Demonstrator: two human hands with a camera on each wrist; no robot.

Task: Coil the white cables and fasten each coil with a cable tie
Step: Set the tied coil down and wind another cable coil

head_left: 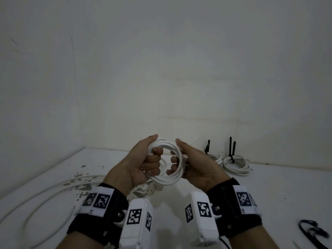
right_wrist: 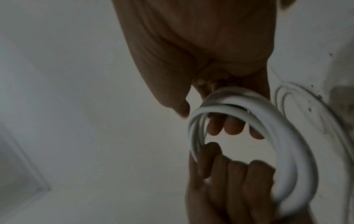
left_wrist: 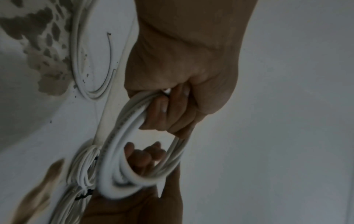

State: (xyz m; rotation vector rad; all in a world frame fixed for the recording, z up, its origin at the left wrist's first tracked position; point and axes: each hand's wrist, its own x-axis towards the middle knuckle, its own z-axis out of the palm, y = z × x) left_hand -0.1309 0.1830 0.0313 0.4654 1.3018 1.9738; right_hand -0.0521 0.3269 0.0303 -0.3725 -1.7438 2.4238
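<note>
Both hands hold one coil of white cable [head_left: 166, 179] upright above the table, in the middle of the head view. My left hand [head_left: 145, 161] grips its left side, fingers curled through the ring. My right hand [head_left: 181, 159] grips the right side, fingertips poking through and thumb on top. The left wrist view shows the coil [left_wrist: 122, 151] running under my curled left fingers [left_wrist: 162, 112]. In the right wrist view the coil [right_wrist: 287, 151] hangs from my right fingers [right_wrist: 226, 127].
Two tied white coils [head_left: 235, 165] with upright black ties [head_left: 230, 148] lie at the back right. Loose white cable [head_left: 45, 200] sprawls over the table's left side. Black cable ties [head_left: 312, 232] lie at the front right. Walls close the back and left.
</note>
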